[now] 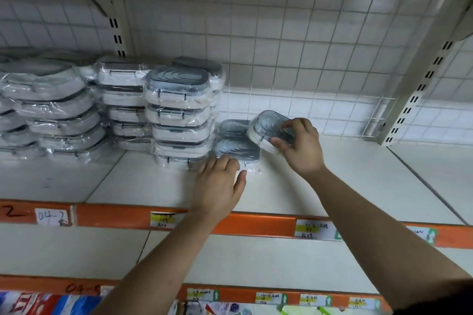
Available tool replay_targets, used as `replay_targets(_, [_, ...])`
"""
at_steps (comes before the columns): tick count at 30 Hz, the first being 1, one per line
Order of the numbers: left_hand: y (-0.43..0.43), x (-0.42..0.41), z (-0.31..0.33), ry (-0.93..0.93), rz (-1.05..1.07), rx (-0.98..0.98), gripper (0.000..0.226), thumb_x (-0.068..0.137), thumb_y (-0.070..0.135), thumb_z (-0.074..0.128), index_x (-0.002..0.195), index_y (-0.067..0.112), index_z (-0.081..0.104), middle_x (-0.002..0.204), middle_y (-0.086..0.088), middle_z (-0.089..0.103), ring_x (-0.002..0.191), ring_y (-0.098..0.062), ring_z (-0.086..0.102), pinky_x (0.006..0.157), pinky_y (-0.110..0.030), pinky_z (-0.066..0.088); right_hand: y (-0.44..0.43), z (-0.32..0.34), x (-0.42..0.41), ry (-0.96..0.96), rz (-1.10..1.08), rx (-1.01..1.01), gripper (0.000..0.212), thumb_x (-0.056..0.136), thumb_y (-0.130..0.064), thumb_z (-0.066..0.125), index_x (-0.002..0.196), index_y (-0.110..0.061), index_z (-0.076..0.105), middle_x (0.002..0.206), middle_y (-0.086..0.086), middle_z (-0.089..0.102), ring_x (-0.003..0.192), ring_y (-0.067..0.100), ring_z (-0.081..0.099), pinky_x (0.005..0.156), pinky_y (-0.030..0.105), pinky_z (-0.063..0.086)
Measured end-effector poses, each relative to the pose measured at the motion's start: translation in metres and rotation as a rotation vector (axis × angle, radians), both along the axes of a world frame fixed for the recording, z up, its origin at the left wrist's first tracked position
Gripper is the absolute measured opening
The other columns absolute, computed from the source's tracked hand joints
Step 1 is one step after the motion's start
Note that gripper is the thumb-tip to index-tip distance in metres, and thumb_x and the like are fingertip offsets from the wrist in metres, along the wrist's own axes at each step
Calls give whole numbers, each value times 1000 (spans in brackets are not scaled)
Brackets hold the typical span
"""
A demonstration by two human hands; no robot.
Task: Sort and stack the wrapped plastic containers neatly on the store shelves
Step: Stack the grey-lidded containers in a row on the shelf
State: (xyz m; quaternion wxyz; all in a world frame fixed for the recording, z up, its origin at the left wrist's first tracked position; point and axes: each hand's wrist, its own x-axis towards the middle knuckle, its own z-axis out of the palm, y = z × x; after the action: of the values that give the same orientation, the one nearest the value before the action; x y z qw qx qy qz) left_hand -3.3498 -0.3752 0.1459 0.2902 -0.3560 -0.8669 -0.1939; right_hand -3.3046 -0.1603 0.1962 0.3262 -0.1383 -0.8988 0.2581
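Head view: right hand (299, 147) grips tilted container (267, 125).

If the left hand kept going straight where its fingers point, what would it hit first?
Probably the front small container lying just beyond the left hand, though depth is unclear.

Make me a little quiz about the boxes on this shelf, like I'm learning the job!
1. True or false: the right hand holds a wrapped container tilted above the shelf.
2. The shelf's edge strip is: A green, B orange, C blue?
3. Fill in: the tall stacks stand to the ___ of the two small containers lying by the left hand.
Key: 1 true; 2 B; 3 left.
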Motion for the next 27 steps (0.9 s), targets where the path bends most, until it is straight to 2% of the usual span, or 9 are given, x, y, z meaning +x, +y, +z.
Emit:
replay_targets(3, [2,1,-1,77,-5,7,31,92,36,43,79,18,64,75,0,62,72,-26,61,71,-37,45,-10,6,-31,-39,58,50,40,83,-27,76,116,-10,60,122,9,52,118,33,45,96,30,36])
replay_targets(7, [5,1,-7,185,-31,41,25,89,31,47,73,17,61,67,-2,58,63,-26,58,64,-35,48,-15,10,-67,-131,107,154,43,83,-28,76,119,-10,60,124,11,50,121,34,42,101,35,36])
replay_targets(13, [9,0,-7,245,-13,51,21,87,29,51,70,18,57,65,-1,55,61,-25,55,65,-35,47,-20,14,-104,-187,180,167,38,82,-22,77,114,-9,61,119,14,49,116,36,46,100,37,39])
replay_targets(17, [9,1,-4,230,-10,52,21,87,30,51,70,18,57,64,-1,55,60,-24,55,65,-34,47,-20,8,-116,-224,168,203,31,87,-24,71,114,-11,62,115,13,54,115,36,46,93,38,40])
replay_targets(23, [7,0,-2,168,11,-4,21,87,30,50,72,18,58,65,0,57,60,-24,56,64,-33,44,-25,9,-112,-288,0,308,35,96,-38,57,129,-27,59,130,3,54,125,32,37,96,41,33])
replay_targets(27, [7,1,2,94,31,-48,23,87,32,47,75,18,61,69,0,61,62,-25,59,62,-33,43,-24,10,-86,-407,51,334,49,100,-47,44,147,-34,39,151,0,40,135,35,31,104,49,32])
